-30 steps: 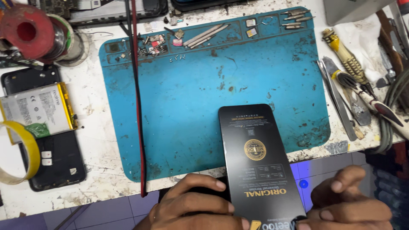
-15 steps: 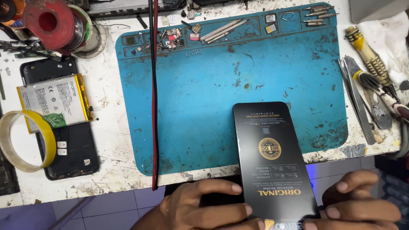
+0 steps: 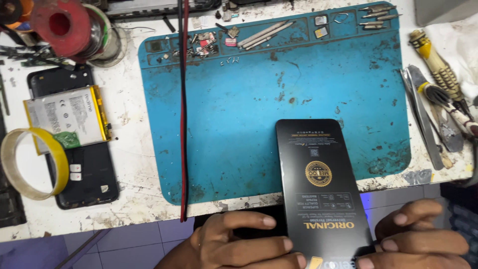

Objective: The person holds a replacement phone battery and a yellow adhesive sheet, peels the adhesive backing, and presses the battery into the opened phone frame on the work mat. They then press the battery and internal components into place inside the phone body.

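Head view, flat black package [image 3: 321, 189] with gold round seal, left hand [image 3: 239, 244], right hand [image 3: 423, 239] both gripping it

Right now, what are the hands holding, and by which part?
Both hands, left hand and right hand, hold the flat black package by its near end, one on each long edge.

black package [image 3: 321, 184]: matt card; blue mat [image 3: 249, 114]: stained rubber; tweezers [image 3: 423, 119]: bare metal
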A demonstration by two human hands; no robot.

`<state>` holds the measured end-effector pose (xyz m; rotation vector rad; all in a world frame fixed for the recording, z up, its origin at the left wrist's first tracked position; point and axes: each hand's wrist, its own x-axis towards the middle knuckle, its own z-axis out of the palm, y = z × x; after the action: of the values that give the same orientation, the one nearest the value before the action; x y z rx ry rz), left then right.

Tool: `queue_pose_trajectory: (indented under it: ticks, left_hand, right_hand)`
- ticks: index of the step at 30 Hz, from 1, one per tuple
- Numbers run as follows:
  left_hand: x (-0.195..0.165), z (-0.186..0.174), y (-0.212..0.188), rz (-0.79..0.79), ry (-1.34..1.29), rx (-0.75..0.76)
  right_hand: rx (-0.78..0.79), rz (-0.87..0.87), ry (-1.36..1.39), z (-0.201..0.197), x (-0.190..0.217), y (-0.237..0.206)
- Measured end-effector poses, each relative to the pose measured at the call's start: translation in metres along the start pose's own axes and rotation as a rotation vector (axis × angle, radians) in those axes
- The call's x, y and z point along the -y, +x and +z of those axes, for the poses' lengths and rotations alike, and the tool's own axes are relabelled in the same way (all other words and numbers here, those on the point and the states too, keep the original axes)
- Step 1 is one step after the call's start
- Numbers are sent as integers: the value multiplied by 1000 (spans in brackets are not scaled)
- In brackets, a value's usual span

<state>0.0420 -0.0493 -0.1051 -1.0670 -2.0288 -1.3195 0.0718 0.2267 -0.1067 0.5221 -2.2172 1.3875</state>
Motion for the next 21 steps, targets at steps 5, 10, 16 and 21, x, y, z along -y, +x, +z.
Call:
queue_pose_trajectory:
  ticks: [5, 10, 16, 21]
  left_hand:
    - [21, 29, -18, 201, -24, -336]
    - [25, 34, -48, 244, -80, -202]
    - [9, 24, -45, 15, -30, -55]
    - [19, 14, -31, 166, -164, 57]
  right_hand:
    - [116, 29, -79, -26, -4, -34]
    - [45, 159, -128, -33, -19, -79]
    - [14, 109, -126, -36, -20, -87]
    - [70, 11, -158, -19, -9, -51]
